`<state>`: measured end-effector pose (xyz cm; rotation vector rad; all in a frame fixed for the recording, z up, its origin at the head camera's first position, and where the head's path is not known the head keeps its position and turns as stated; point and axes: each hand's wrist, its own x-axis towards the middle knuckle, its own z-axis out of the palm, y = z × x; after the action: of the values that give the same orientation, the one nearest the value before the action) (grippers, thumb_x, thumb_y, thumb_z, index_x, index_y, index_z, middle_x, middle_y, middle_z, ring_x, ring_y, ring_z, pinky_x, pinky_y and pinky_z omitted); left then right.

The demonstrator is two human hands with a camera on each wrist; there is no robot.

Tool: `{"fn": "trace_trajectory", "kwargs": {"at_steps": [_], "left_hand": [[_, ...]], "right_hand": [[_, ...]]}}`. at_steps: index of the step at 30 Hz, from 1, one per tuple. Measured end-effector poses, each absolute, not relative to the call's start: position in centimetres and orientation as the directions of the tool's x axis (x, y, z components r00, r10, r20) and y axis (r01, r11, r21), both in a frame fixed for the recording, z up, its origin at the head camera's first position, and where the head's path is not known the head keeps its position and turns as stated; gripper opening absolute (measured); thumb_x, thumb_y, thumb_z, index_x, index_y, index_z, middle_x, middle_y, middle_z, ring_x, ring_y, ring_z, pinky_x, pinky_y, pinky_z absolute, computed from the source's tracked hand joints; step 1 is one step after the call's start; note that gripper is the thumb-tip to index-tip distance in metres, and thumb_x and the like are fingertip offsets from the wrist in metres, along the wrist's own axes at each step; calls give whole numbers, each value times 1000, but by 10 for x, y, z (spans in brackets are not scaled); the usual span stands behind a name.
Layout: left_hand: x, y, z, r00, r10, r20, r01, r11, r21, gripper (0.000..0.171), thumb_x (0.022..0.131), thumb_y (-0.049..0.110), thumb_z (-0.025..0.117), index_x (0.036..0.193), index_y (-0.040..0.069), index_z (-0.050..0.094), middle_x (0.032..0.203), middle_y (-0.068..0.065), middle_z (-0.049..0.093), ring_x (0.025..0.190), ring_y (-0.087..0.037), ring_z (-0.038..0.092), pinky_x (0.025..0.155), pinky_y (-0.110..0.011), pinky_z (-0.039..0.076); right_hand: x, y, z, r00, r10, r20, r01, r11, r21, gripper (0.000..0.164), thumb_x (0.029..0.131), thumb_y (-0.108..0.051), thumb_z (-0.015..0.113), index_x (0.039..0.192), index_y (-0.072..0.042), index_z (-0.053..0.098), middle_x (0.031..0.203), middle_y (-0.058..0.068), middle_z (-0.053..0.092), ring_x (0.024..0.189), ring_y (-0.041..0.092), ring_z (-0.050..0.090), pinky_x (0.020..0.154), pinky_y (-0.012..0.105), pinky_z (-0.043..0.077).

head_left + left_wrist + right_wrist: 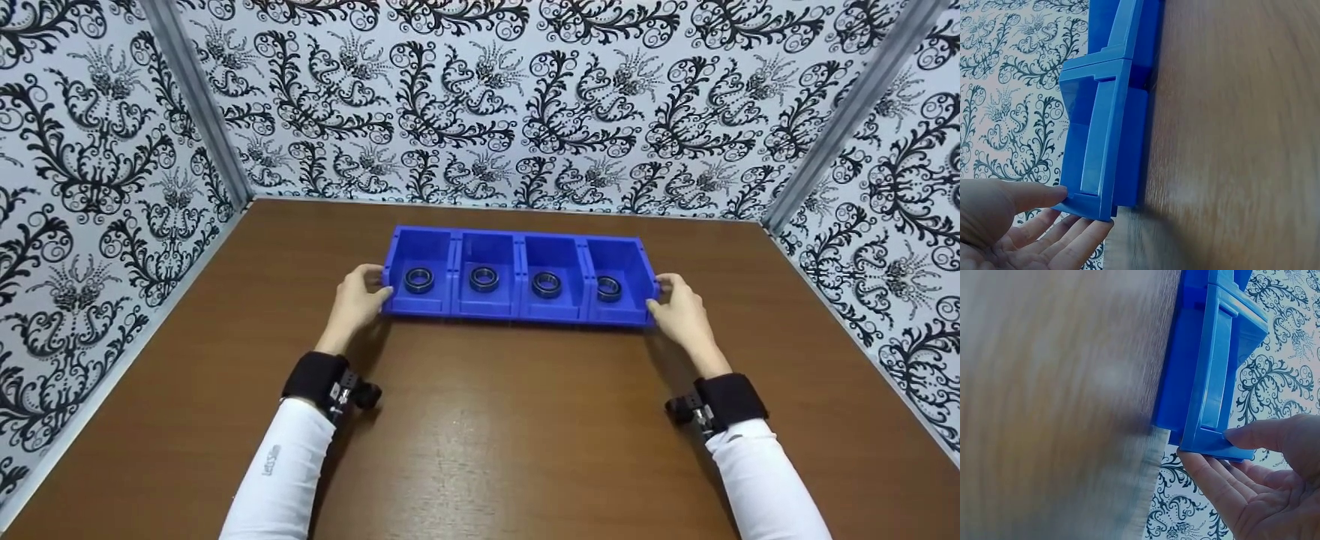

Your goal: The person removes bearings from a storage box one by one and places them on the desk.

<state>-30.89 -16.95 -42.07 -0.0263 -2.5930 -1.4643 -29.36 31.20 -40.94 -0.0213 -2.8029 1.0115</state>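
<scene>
left hand [358, 301], fingers gripping left end of blue 4-compartment bin [486, 308], right hand [684, 311], fingers gripping right end, 1 dark ring [546, 293] per compartment, brown table [510, 405] below

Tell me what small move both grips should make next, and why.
I'd probably settle the blue bin flat on the table, using the left grip and right grip evenly. They hold its opposite ends, and four dark rings lie apparently loose inside, so a tilt might slide them. Whether it already sits fully flat is hard to tell.
</scene>
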Motion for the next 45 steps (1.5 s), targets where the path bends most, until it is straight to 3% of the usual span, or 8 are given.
{"fn": "trace_trajectory", "kwargs": {"at_steps": [5, 14, 22, 29, 35, 45], "left_hand": [[-307, -170, -420, -986, -62, 152, 97, 526, 845, 40, 100, -1, 64, 136, -13, 55, 131, -33, 64, 123, -42, 62, 90, -42, 60], [-302, -170, -421, -989, -60, 136, 87, 507, 858, 40, 101, 1, 64, 138, -12, 55, 133, -32, 63, 123, -42, 63, 89, -41, 61], [-299, -172, -422, -991, -55, 126, 84, 483, 872, 41, 101, 1, 65, 138, -12, 55, 134, -32, 62, 120, -43, 65, 84, -36, 62], [-295, -173, -424, -992, -55, 117, 76, 483, 872, 41, 100, 1, 65, 138, -11, 55, 134, -31, 63, 123, -42, 64, 95, -45, 60], [-295, -175, -426, -989, -54, 137, 94, 481, 872, 41, 100, 0, 66, 138, -12, 55, 133, -32, 63, 120, -43, 65, 88, -41, 62], [-293, -177, -425, -992, -51, 116, 78, 476, 876, 40, 100, 3, 66, 137, -10, 56, 133, -31, 63, 120, -41, 65, 85, -37, 62]], "right_hand": [[-291, 313, -408, -986, 57, 156, -55, 776, -628, 47, 102, -2, 57, 144, 14, 43, 138, 40, 52, 110, 49, 64, 88, 53, 52], [-288, 313, -407, -988, 47, 144, -54, 778, -626, 48, 103, -2, 56, 145, 15, 41, 139, 40, 51, 106, 46, 65, 77, 42, 53], [-285, 315, -407, -988, 44, 145, -57, 780, -623, 47, 101, -1, 57, 142, 15, 41, 138, 41, 52, 110, 49, 62, 86, 52, 53], [-284, 315, -408, -991, 38, 125, -49, 779, -625, 47, 102, -2, 57, 143, 14, 41, 139, 41, 52, 108, 47, 65, 83, 49, 54], [-284, 315, -409, -989, 46, 141, -51, 789, -612, 47, 101, -4, 57, 143, 13, 42, 137, 40, 53, 114, 50, 62, 92, 58, 51], [-281, 315, -408, -989, 39, 143, -59, 782, -620, 47, 101, -2, 58, 142, 15, 42, 137, 41, 53, 115, 51, 62, 93, 58, 53]]}}
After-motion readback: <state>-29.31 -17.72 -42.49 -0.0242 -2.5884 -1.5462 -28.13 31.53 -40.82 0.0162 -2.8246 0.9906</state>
